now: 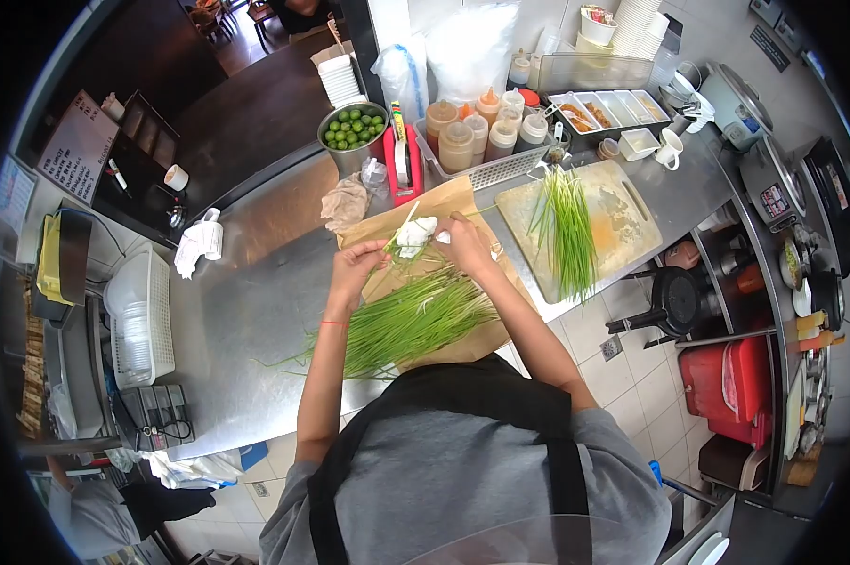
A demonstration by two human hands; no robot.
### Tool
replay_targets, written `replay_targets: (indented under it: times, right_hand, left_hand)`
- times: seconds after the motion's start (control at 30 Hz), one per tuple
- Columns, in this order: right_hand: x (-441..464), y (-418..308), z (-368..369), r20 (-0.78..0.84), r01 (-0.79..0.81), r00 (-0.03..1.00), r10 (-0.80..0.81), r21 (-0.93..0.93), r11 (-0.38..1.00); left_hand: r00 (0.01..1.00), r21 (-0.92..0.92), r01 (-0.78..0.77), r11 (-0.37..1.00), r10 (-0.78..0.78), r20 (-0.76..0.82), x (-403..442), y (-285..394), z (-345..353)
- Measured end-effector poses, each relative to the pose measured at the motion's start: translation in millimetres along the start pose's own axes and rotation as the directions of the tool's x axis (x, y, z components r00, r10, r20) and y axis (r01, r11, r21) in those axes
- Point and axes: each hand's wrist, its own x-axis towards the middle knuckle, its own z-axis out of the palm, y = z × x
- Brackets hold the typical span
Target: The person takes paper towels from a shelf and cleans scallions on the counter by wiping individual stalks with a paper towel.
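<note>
My left hand [357,267] pinches a thin green chive [388,248] above the brown paper [354,234]. Close by my right hand [465,245], whose fingers are drawn together, a small white scrap [444,237] shows at the fingertips; whether they grip it is unclear. Between both hands lies a crumpled white clump [413,237], too small to identify. A large loose pile of chives [411,325] spreads across the paper and the steel counter below my hands. To the right, a neater bunch of chives [566,235] rests on a stained cutting board [623,221].
Behind the paper stand a metal pot of green limes [353,127], a red tape dispenser [403,169] and a basket of sauce bottles [457,146]. A condiment tray [608,111] sits at the back right. A white basket [147,315] is at the left; a black pan [674,299] lies right.
</note>
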Motion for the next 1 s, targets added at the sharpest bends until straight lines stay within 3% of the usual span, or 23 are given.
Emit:
replay_targets:
  times: [0.13,0.23,0.33,0.63,0.73,0.83,1.0]
  right_hand:
    - [1,13,6,0.002,0.073,0.997,-0.073,-0.028,0.997]
    - [2,5,-4,0.055,0.031,0.998,-0.035,0.074,0.997]
    - [-2,5,8,0.186,0.078,0.982,-0.043,-0.188,0.979]
    - [5,-7,-2,0.043,-0.016,0.999,0.02,-0.093,0.996]
    - [12,3,11,-0.001,0.002,1.0,-0.002,-0.151,0.989]
    - [15,8,26,0.054,0.039,0.998,-0.031,-0.159,0.987]
    - [12,0,39,0.221,0.145,0.973,-0.073,-0.331,0.932]
  left_hand:
    - [1.0,0.016,0.018,1.0,-0.017,-0.004,-1,-1,1]
    - [0.999,0.011,0.033,0.999,-0.034,0.017,1,1,1]
    - [0.997,0.012,0.068,0.998,-0.068,0.024,-5,2,9]
    - [0.998,0.069,0.058,0.996,-0.059,0.021,-3,-3,5]
    - [1.0,0.085,0.03,0.996,-0.029,-0.012,8,-18,4]
    - [0.998,0.157,0.066,0.985,-0.063,-0.022,29,-39,9]
    - [0.988,0.193,0.158,0.969,-0.155,-0.029,56,-65,17]
